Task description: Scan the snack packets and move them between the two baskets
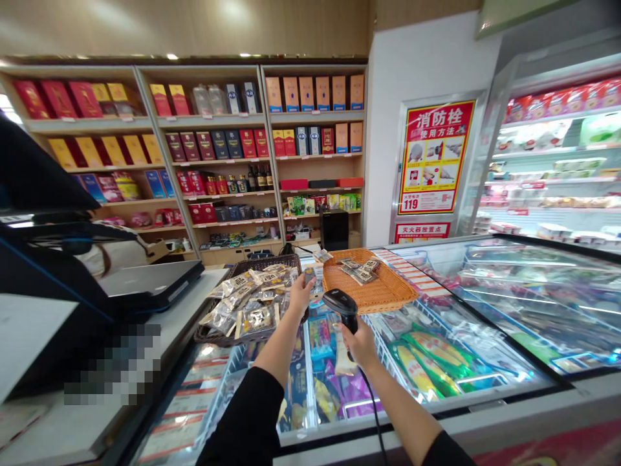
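Observation:
My right hand (359, 342) is wrapped around the handle of a black barcode scanner (341, 303), its head tilted to the left. A cable (376, 414) hangs from the scanner's handle. Ahead and to the left, my left hand (299, 294) pinches a small grey packet (309, 276), partly hidden by the fingers. A dark brown wicker basket (206, 331), heaped with clear-and-tan snack packets (257, 318), lies beside my left hand. Beyond the scanner rests an orange woven basket (388, 299) with several packets (361, 270) inside. Another packet (323, 256) lies at its left edge.
Both baskets rest on a glass-topped chest freezer (466, 323) filled with packaged goods. On the left a counter (92, 421) carries black checkout equipment (43, 272) and a flat grey device (150, 285). Shelves of boxed goods (218, 145) line the back wall. A lit refrigerated case (557, 162) stands at the right.

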